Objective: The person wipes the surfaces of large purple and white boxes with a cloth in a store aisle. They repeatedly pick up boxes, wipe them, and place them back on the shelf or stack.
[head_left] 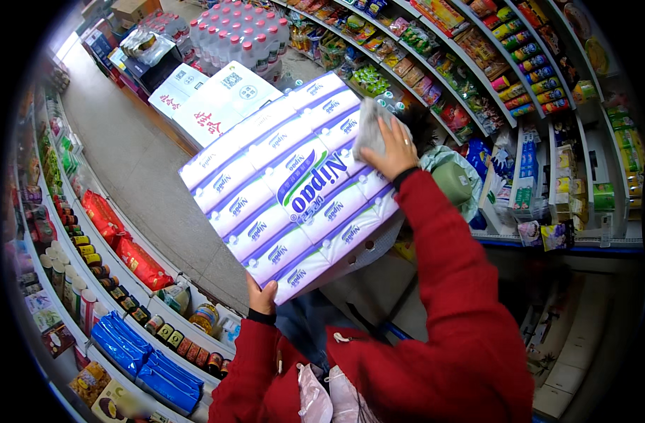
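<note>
- A large, flat multipack of tissue packets wrapped in clear plastic with white and purple-blue print (294, 187) is held up in the air in front of the person, tilted, its printed face turned to the camera.
- The left hand (261, 296) grips the lower edge of the multipack from beneath, fingers curled behind it and thumb side showing; a red sleeve with a dark cuff runs down from the wrist.
- The right hand (393, 149) lies on the upper right part of the multipack, fingers spread, and presses a crumpled grey cloth (370, 128) against the wrapping.
- The right forearm, in the same red sleeve, rises from the lower right across the pack's right edge.
- Behind the pack, on the floor of the aisle, stand white cardboard cartons with red print (213, 102), and beyond them a shrink-wrapped block of pink-capped bottles (234, 32).
- To the left, shelves (125, 299) carry red bags, jars and blue packets; to the right, shelves (505, 127) hold colourful snack bags and cans.
- A pale green rounded object in clear plastic (453, 180) sits just right of the right wrist.
</note>
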### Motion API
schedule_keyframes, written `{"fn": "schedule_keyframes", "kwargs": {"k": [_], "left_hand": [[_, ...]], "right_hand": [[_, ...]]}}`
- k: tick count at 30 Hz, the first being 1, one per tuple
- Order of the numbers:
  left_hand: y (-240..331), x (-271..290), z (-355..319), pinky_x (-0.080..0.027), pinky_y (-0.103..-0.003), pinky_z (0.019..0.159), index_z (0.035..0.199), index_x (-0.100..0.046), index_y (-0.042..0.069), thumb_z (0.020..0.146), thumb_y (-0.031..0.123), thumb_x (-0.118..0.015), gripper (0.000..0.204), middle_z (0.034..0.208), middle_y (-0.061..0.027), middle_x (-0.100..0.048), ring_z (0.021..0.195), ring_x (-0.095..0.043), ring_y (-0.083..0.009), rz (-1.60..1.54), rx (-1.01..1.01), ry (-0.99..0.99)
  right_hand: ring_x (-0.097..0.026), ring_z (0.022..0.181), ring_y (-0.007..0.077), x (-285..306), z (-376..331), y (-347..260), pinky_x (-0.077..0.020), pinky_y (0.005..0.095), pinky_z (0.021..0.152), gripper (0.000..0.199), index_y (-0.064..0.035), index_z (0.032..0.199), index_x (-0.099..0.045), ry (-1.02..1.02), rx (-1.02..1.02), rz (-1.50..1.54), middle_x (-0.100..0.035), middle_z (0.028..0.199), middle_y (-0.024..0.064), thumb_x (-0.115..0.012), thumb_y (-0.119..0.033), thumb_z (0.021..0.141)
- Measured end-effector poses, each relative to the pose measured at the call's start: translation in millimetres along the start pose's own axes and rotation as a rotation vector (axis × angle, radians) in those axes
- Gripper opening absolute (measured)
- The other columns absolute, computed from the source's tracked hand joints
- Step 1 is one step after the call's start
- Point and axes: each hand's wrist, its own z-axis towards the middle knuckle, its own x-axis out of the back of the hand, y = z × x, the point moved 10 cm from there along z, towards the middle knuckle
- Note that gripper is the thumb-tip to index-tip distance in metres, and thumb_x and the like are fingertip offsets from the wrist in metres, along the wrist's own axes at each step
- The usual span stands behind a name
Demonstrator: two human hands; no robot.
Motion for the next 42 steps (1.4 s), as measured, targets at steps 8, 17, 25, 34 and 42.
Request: {"fn": "schedule_keyframes", "kwargs": {"k": [8,17,25,34,42], "left_hand": [[-5.3,0.1,-1.1,-0.035,-0.037,0.097,0.136,-0.023,0.005,0.066,0.025,-0.072,0.088,0.125,-0.0122,-0.043,0.114,-0.045,-0.0245,0.008,0.041,0.002],[-27.1,15.7,1.6,-0.04,-0.037,0.093,0.137,-0.022,0.007,0.072,0.022,-0.067,0.08,0.127,-0.0133,-0.043,0.114,-0.046,-0.025,0.016,0.117,-0.019],[-14.7,-2.3,-11.6,-0.036,-0.036,0.097,0.134,-0.026,0.003,0.07,0.022,-0.066,0.078,0.122,-0.0131,-0.046,0.112,-0.047,-0.0245,0.009,0.001,0.032],[-56.0,9.1,-10.7,-0.05,-0.043,0.079,0.127,-0.039,0.008,0.079,0.043,-0.055,0.062,0.111,-0.0097,-0.058,0.098,-0.06,-0.0268,-0.086,0.152,0.035],[-16.9,-50.5,-27.4,-0.051,-0.037,0.074,0.124,-0.042,0.007,0.075,0.045,-0.058,0.064,0.109,-0.0103,-0.059,0.096,-0.06,-0.0249,-0.118,0.209,-0.033]], "right_hand": [[-0.031,0.129,0.027,-26.7,152.8,-88.3,-0.0246,0.0543,0.1,0.056,-0.0241,0.13,-0.041,0.016,-0.076,-0.004,-0.036,0.137,0.0068,-0.051,-0.047,0.081],[-0.041,0.123,0.0245,-36.2,-124.9,-306.2,-0.0297,0.0505,0.1,0.051,-0.0219,0.122,-0.05,-0.061,0.943,0.215,-0.046,0.131,0.0079,-0.062,-0.025,0.072],[-0.032,0.13,0.0245,-17.7,-102.7,-134.1,-0.0273,0.0526,0.099,0.052,-0.0199,0.129,-0.044,0.118,0.525,0.127,-0.038,0.138,0.0049,-0.057,-0.027,0.079],[-0.025,0.132,0.0226,-5.8,-83.7,-13.3,-0.0188,0.0587,0.1,0.06,-0.0252,0.133,-0.04,0.242,-0.069,0.0,-0.031,0.143,0.0011,-0.06,-0.038,0.077],[-0.037,0.126,0.0271,-12.4,-223.9,-78.1,-0.0196,0.0456,0.106,0.041,-0.012,0.118,-0.055,0.309,0.113,0.338,-0.046,0.131,0.0115,-0.049,-0.013,0.078]]}}
